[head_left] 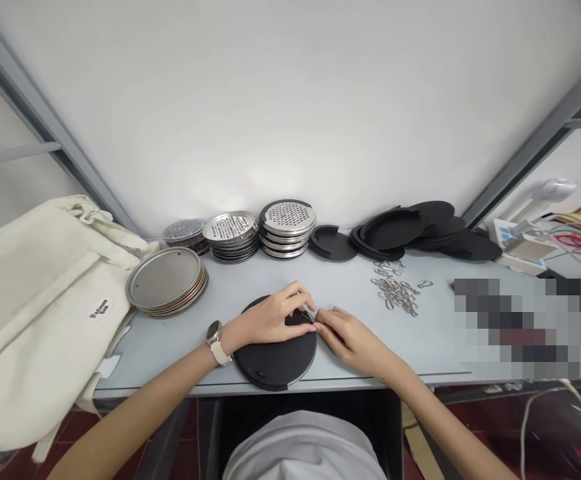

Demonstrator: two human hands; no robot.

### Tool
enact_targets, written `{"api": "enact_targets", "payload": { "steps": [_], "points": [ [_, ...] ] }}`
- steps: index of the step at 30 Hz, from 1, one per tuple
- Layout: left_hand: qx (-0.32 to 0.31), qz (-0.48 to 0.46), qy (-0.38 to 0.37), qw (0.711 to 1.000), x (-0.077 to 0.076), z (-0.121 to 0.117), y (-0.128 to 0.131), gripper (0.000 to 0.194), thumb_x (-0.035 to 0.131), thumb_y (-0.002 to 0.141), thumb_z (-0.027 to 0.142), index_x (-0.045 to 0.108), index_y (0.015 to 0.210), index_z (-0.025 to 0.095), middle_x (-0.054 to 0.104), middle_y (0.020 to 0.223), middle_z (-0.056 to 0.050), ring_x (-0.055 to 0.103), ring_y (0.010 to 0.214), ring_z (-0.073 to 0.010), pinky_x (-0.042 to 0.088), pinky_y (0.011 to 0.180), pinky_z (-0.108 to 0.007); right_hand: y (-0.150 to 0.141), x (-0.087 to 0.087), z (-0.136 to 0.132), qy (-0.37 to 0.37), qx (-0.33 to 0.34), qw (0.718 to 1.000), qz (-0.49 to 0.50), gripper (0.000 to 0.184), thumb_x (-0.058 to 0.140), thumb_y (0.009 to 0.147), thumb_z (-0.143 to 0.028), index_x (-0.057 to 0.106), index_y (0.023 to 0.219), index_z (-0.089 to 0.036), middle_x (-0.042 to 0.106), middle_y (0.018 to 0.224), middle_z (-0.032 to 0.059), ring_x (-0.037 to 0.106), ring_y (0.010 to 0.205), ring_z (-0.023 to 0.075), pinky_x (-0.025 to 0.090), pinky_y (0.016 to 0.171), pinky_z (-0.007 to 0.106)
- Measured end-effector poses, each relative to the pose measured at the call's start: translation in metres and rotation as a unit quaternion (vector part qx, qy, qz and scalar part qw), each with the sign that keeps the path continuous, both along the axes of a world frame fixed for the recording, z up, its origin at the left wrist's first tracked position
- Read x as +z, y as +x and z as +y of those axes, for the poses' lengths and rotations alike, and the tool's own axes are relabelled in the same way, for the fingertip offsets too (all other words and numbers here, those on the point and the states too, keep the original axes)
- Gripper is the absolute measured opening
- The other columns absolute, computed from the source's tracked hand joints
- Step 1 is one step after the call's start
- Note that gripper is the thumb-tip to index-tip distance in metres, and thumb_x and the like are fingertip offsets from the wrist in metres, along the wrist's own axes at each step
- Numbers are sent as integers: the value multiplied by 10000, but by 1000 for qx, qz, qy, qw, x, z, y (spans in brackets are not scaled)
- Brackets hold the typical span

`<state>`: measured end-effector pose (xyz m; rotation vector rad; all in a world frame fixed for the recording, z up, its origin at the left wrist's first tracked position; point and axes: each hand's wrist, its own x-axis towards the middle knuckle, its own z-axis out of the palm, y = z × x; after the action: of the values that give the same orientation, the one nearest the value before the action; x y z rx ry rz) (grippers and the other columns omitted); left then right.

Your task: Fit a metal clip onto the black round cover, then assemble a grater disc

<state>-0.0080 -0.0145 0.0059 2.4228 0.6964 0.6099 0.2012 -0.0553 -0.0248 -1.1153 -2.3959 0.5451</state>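
A round black disc lies flat near the table's front edge, with a thin light rim showing at its lower right. My left hand reaches across its top, thumb and fingers closed on a small metal clip at the disc's right edge. From the right, my right hand pinches at the same clip; its fingertips almost meet my left thumb. Fingers hide most of the clip. Loose silver clips lie in a heap to the right, shaped like the one in my fingers.
Along the wall stand stacks of perforated metal discs, grater-like discs in black holders and black round holders. Plain metal discs are piled at left beside a cream bag. A blurred patch covers the table's right side.
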Motion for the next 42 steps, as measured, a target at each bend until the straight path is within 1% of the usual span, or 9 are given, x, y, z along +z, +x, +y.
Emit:
{"api": "enact_targets", "payload": {
  "steps": [4,7,17,22,25,28,31,37,42],
  "points": [
    [4,-9,-34,999,-1,1,-1,246,608,847,334,542,1035,191,501,1057,-55,546,781,-111,492,749,-268,0,0,0,1,-3,1000,4,225,321,995,-242,499,860,-211,601,781,33,535,721,187,431,706,326],
    [4,-21,-50,999,-1,1,-1,263,620,837,345,554,1040,192,499,1052,-57,550,804,-119,497,742,-270,0,-1,0,1,-6,1000,6,218,331,992,-237,502,859,-210,600,779,34,531,721,189,432,699,325],
    [-9,-22,-64,998,-1,2,-2,223,623,839,320,579,1012,187,518,1045,-57,543,751,-106,495,704,-261,2,-3,0,5,-10,1000,-3,205,330,992,-230,472,845,-216,578,760,26,510,711,187,408,666,309],
    [-8,-11,-22,1000,5,0,-1,206,605,857,335,571,988,180,538,999,-45,555,879,-141,469,810,-273,0,-2,0,1,-7,1000,-1,206,330,993,-239,467,840,-220,572,757,24,511,709,187,411,684,314],
    [11,-5,-5,1000,4,-1,0,189,534,903,341,561,978,170,553,951,-40,554,838,-138,459,782,-269,-1,-2,-1,7,-14,1000,1,220,338,989,-246,463,810,-220,549,721,18,505,683,184,407,657,306],
    [24,1,21,999,2,-1,1,159,455,944,279,565,940,164,560,896,-33,546,816,-136,444,774,-264,-2,-2,-1,9,-26,1000,8,228,340,984,-237,462,792,-222,532,701,14,501,681,184,402,640,300],
    [40,9,52,998,2,0,2,152,447,944,245,569,904,163,566,884,-30,540,811,-138,436,773,-263,-3,-1,-1,3,-39,999,11,238,338,984,-241,445,771,-224,504,671,0,487,668,180,395,632,294],
    [123,4,110,986,0,4,3,183,413,949,213,541,829,163,574,828,-23,526,799,-153,411,807,-297,-13,6,2,-22,-77,997,17,286,316,992,-257,369,713,-228,444,617,-33,437,584,154,362,593,276],
    [135,28,140,980,-2,4,2,165,399,947,199,521,842,163,579,843,-22,526,798,-153,406,796,-298,-25,3,4,4,-112,994,10,287,322,983,-247,325,697,-230,445,612,-25,454,612,168,347,613,286]
  ]
}}
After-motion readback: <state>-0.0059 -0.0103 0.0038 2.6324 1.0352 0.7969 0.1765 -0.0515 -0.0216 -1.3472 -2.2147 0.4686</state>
